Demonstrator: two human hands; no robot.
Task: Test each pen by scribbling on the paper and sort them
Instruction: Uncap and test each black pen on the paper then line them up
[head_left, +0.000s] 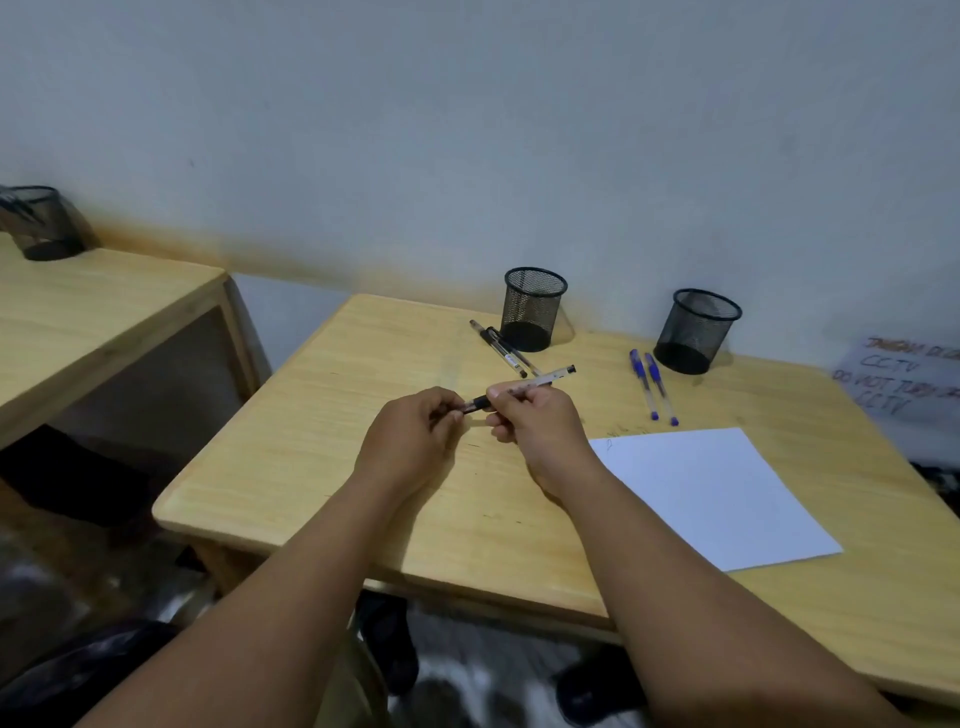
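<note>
Both hands hold one black pen (550, 376) above the middle of the wooden table (322, 457). My right hand (535, 415) grips its clear barrel; my left hand (415, 431) pinches the black cap end. Two more black pens (501, 348) lie beside the left mesh cup (532, 309). Two blue pens (653, 387) lie in front of the right mesh cup (696, 330). Both cups look empty. A white sheet of paper (717, 493) lies to the right of my hands, with a small mark at its top left corner.
A second wooden table (93, 322) stands to the left with another mesh cup (44, 223) holding pens. A handwritten CCTV notice (904, 379) leans at the far right. A gap separates the two tables; dark shapes sit under the table.
</note>
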